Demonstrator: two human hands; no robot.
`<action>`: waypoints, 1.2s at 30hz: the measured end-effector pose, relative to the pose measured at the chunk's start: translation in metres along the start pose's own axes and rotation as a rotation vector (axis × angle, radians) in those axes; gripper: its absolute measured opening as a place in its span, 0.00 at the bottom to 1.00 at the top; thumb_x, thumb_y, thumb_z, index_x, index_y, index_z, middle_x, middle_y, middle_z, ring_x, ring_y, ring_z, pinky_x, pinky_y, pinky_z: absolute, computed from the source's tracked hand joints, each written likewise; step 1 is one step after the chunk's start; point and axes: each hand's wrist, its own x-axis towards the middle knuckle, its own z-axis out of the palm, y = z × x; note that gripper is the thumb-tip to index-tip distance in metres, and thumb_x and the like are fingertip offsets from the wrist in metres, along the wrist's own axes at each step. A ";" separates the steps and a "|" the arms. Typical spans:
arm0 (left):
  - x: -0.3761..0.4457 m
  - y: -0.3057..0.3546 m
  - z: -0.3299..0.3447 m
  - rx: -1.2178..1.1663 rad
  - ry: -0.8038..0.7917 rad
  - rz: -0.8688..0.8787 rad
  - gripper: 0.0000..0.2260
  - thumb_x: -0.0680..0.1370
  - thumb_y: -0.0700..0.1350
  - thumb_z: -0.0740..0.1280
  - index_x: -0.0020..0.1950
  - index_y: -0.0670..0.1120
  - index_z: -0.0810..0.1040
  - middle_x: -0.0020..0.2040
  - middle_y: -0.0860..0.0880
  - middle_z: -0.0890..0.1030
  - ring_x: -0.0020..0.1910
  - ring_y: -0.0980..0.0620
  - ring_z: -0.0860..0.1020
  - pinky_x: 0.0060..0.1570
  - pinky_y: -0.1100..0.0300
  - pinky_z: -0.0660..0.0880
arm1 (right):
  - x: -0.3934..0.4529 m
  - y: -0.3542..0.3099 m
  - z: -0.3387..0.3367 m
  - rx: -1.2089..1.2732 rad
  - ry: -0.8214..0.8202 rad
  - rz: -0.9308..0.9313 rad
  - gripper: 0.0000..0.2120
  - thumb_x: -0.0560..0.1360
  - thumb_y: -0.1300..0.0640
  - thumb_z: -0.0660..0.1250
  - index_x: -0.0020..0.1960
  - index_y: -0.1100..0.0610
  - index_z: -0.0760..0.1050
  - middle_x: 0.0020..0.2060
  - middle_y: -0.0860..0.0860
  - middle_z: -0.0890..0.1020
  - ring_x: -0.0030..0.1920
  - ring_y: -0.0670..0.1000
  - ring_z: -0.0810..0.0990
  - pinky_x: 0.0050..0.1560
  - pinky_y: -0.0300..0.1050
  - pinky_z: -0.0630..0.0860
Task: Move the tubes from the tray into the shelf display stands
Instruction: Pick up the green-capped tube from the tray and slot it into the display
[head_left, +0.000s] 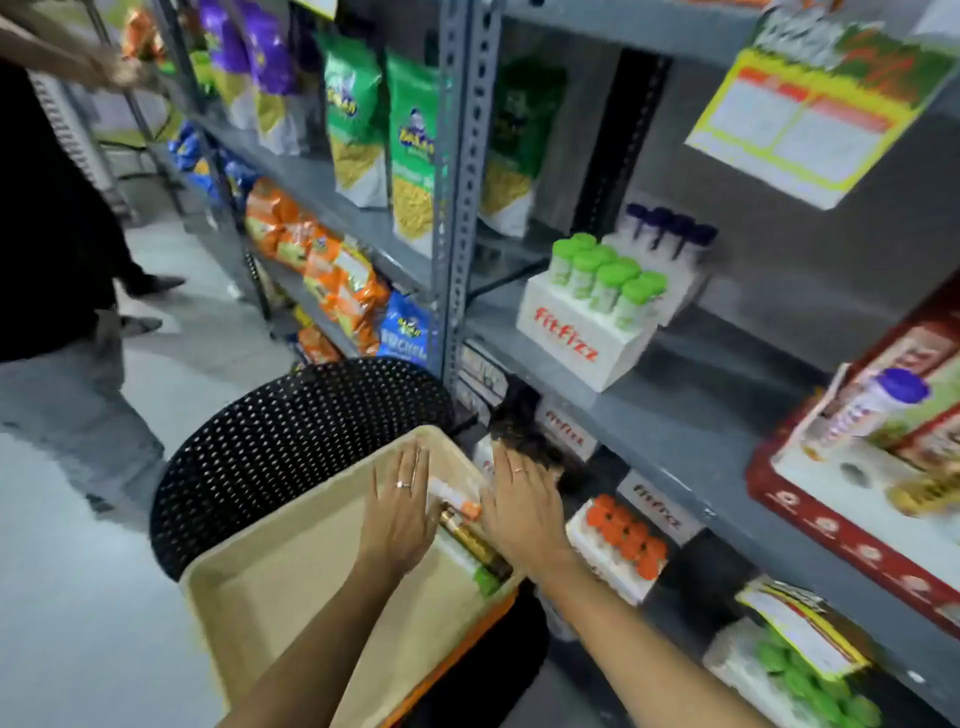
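A beige tray (291, 582) rests on a black perforated chair. Along its right side lie a few tubes: an orange-capped white tube (454, 500), a gold-brown tube (475, 543) and a green-capped one (485, 579). My left hand (400, 512) lies flat, fingers together, just left of the tubes. Flat over the tray's right rim sits my right hand (519, 506), touching the tubes' right side. Neither hand grips a tube. On the shelf stands a white "fitfizz" display stand (576, 340) with green-capped tubes (602, 275). A lower stand holds orange-capped tubes (626, 535).
Behind the green stand is another with dark-blue-capped tubes (670, 228). A red display box (852, 493) sits on the shelf at right. Snack bags (358, 119) fill the grey metal shelves to the left. Another person (57, 218) stands at far left. The black chair (291, 447) blocks the aisle.
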 end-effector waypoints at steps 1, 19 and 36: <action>-0.003 -0.006 0.012 -0.024 -0.034 -0.049 0.26 0.74 0.53 0.56 0.62 0.35 0.75 0.63 0.38 0.77 0.59 0.40 0.78 0.48 0.40 0.78 | 0.000 -0.003 0.012 0.003 -0.014 -0.018 0.21 0.60 0.53 0.77 0.49 0.62 0.81 0.42 0.56 0.86 0.43 0.54 0.85 0.42 0.46 0.82; -0.048 -0.037 0.159 -0.229 -0.639 -0.337 0.45 0.73 0.70 0.53 0.75 0.43 0.35 0.77 0.47 0.35 0.75 0.47 0.37 0.72 0.41 0.40 | 0.015 -0.037 0.153 0.058 -0.562 -0.108 0.19 0.77 0.56 0.58 0.66 0.60 0.64 0.65 0.58 0.71 0.64 0.56 0.70 0.61 0.49 0.70; -0.047 -0.042 0.163 -0.317 -0.693 -0.343 0.45 0.73 0.71 0.53 0.73 0.46 0.31 0.75 0.50 0.30 0.73 0.49 0.31 0.70 0.42 0.32 | 0.043 -0.062 0.160 -0.043 -0.511 -0.129 0.08 0.72 0.61 0.63 0.49 0.62 0.77 0.52 0.57 0.80 0.50 0.57 0.78 0.45 0.49 0.76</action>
